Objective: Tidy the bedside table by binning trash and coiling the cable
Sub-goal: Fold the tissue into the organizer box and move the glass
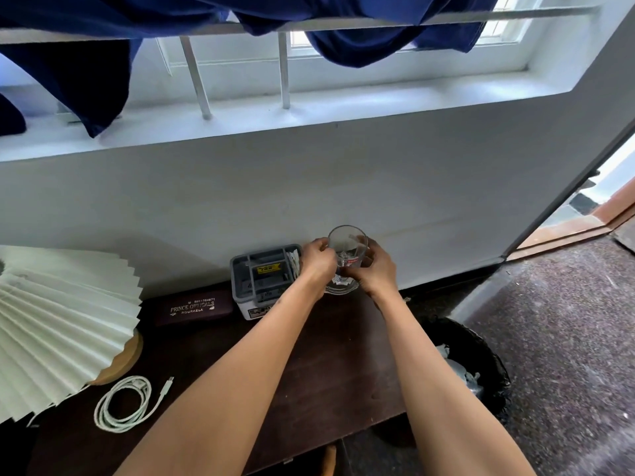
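A clear drinking glass [347, 247] stands at the back of the dark wooden bedside table [309, 372], over a clear saucer [340, 289]. My left hand [318, 261] holds its left side and my right hand [376, 269] wraps its right side and base. A white cable [122, 405] lies coiled near the table's front left, one plug end sticking out. A black bin [481, 359] with crumpled paper and foil inside stands on the floor to the right of the table.
A grey organiser box [263, 274] sits just left of the glass against the wall. A dark glasses case [192, 307] lies left of it. A pleated cream lamp shade [58, 324] on a wooden base fills the left side.
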`<state>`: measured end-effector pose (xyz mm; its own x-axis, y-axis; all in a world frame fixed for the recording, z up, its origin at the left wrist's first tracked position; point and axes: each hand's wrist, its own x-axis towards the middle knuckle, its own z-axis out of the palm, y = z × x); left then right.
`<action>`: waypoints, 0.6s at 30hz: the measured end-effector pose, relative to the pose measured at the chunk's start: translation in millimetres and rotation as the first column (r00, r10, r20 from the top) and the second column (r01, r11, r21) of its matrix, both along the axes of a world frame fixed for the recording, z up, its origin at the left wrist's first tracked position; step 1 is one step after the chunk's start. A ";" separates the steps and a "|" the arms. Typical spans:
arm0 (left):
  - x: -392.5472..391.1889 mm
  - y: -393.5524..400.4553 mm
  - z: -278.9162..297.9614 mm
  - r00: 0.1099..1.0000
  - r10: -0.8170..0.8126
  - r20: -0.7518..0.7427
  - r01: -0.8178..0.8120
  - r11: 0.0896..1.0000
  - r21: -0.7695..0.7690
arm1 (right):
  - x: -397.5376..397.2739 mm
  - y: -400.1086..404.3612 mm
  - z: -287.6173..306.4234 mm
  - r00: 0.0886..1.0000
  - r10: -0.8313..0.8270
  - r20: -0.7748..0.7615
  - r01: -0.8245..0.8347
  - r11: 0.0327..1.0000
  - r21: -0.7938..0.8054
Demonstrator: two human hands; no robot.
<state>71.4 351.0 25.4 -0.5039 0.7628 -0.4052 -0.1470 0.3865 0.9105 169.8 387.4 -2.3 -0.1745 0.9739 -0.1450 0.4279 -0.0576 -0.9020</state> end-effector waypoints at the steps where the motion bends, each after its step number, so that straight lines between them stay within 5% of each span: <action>1: -0.4 0.3 -1.2 1.000 0.009 -0.005 -0.009 1.000 -0.012 | -0.8 0.0 -2.2 1.000 0.004 0.004 -0.004 1.000 -0.005; 18: -5.5 6.4 -6.1 0.999 -0.026 -0.032 0.024 0.999 -0.046 | -9.7 4.5 -11.7 0.999 0.019 0.034 -0.018 0.999 -0.036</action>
<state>65.8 357.4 19.3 -0.4981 0.7566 -0.4236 -0.1077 0.4308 0.8960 160.1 392.0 -14.0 -0.1871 0.9645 -0.1861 0.4595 -0.0815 -0.8844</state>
